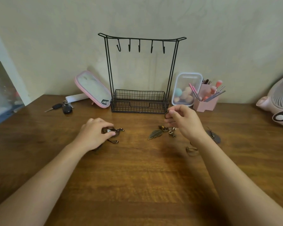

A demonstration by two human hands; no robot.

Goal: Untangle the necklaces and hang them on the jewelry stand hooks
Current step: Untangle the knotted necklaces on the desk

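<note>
Fingers [107, 125] of my left hand [93, 134] are curled down over a dark pendant [113, 130], thumb and forefinger closing on it where it lies on the desk [137, 176]; its thin cord [113, 141] trails out beneath my palm. My right hand [184, 122] is lifted a little off the wood, its fingertips [170, 110] pinching a dark cord [166, 115] (too thin and blurred to follow far). Just below that grip a leaf pendant [155, 134] and a cluster of beads [169, 130] rest on the desk. A flat brown pendant [213, 136] lies just beyond my right wrist, with a loop of cord [192, 151] nearer me. Behind it all stands the black wire jewelry stand [140, 101], its hooks [139, 46] in a row along the top bar. A pink mirror [93, 89] and car keys [62, 107] sit to its left; a clear box of sponges [185, 90], a pink brush holder [206, 104] and a pink fan [279, 101] to its right.
</note>
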